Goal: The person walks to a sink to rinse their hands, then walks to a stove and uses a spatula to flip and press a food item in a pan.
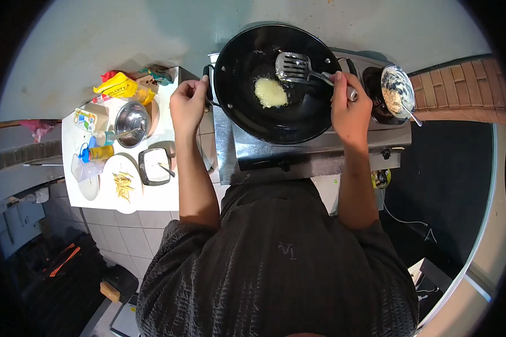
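A large black wok (236, 121) sits on the steel gas stove (264, 153). My left hand (189, 105) is closed round the wok's left handle (207, 84). In my right hand (349, 109) is a slotted metal spatula (293, 67), gripped by its handle, with its blade over the inside of the wok. Just below and left of the blade lies a pale yellow piece of batter (270, 93) with small bubbles round its edge. To the right of my right hand, a bowl (398, 84) smeared with batter holds a spoon (413, 115).
On the white table (163, 199) at left stand a steel bowl (132, 124), a square black-rimmed dish (154, 165) of white powder with a spoon, and a plate (123, 205) of yellowish strips. A yellow packet (118, 87) and bottles are behind. A brick ledge (461, 92) rises at right.
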A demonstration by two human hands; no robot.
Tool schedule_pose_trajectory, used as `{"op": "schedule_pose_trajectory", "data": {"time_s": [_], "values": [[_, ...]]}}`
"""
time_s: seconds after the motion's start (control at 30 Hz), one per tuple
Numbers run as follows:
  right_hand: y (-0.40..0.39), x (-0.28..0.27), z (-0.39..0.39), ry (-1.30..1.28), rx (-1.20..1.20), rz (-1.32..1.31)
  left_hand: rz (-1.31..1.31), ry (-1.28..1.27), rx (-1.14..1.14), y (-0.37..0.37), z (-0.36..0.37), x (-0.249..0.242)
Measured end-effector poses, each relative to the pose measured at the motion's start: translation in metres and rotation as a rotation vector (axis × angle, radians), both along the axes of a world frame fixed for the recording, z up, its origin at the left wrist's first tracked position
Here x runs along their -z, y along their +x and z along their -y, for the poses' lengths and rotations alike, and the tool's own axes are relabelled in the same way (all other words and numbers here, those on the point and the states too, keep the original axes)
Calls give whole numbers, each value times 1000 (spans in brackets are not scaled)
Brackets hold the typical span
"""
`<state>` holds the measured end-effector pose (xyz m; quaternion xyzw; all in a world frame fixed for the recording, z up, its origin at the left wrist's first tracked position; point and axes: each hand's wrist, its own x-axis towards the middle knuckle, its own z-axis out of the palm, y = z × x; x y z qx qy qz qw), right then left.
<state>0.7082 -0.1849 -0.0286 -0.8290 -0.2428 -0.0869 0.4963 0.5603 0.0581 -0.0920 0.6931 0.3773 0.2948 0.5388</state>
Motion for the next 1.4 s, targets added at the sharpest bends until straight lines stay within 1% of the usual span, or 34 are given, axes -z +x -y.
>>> {"op": "schedule_pose_trajectory", "data": {"time_s": [0.03, 0.07, 0.13, 0.17, 0.27, 0.33, 0.37, 0.43, 0.5, 0.53, 0.6, 0.67, 0.7, 0.73, 0.77, 0.8, 0.87, 0.9, 0.97, 1.0, 1.07, 1.1, 1.17, 1.3, 1.37, 1.4], "values": [[-2, -2, -1, 49, 6, -73, -2, 0, -3, 0, 1, 0], [0, 0, -1, 51, 4, -75, 2, -11, -5, 1, 1, 0], [6, 7, -2, -42, 10, 108, 6, -20, -7, 2, -1, 0], [6, 8, -2, -41, 11, 107, 2, -12, -16, 2, -1, 1], [6, 7, -1, -89, -1, 66, -20, -6, -30, 2, 2, -4], [4, 3, 0, 26, -23, -52, -41, -9, -34, 1, 4, -6], [5, 4, 0, 27, -23, -52, -42, 12, -30, 0, 3, -5], [7, 9, -1, -45, -17, 96, -39, 32, -26, -1, 5, -5], [8, 9, 1, -44, -14, 73, -10, -31, -17, -1, 7, -7], [8, 10, 1, -45, -12, 44, -4, -27, -19, 0, 7, -7], [6, 10, 1, -15, -14, 58, -33, 3, -46, -1, 7, -7], [5, 11, -1, 37, -12, 78, -18, -20, -48, -3, 6, -5], [5, 13, -1, 41, -10, 80, -39, 22, -66, -5, 5, -4], [6, 15, 0, 17, -3, 107, -58, 64, -84, -4, 3, -4], [7, 16, 0, -12, 5, 130, -44, 9, -79, -6, 4, -4], [5, 14, 1, -12, 6, 131, -44, 9, -77, -6, 2, -2], [-1, 7, 3, 83, -7, -77, 10, 4, -58, -10, -1, 6], [-1, 10, 3, 81, -7, -81, 6, 2, -58, -11, 0, 6], [2, 18, 3, -19, 10, 160, -11, 50, -65, -12, 2, 3], [1, 17, 4, -20, 11, 160, -11, 49, -64, -12, 3, 3], [-1, 14, 6, 11, 11, 52, -6, 52, -61, -13, 4, 3], [-3, 10, 7, 11, 8, 53, -4, 52, -64, -13, 4, 2], [-10, 3, 9, 69, -40, -45, -14, 50, -62, -15, 5, 2], [-19, 12, 14, 154, -114, -50, -15, 39, -68, -18, 11, -4], [-23, 15, 17, -28, -125, -72, 9, -28, -54, -19, 15, -10], [-25, 15, 17, -29, -128, -70, 11, -28, -57, -20, 15, -11]]}}
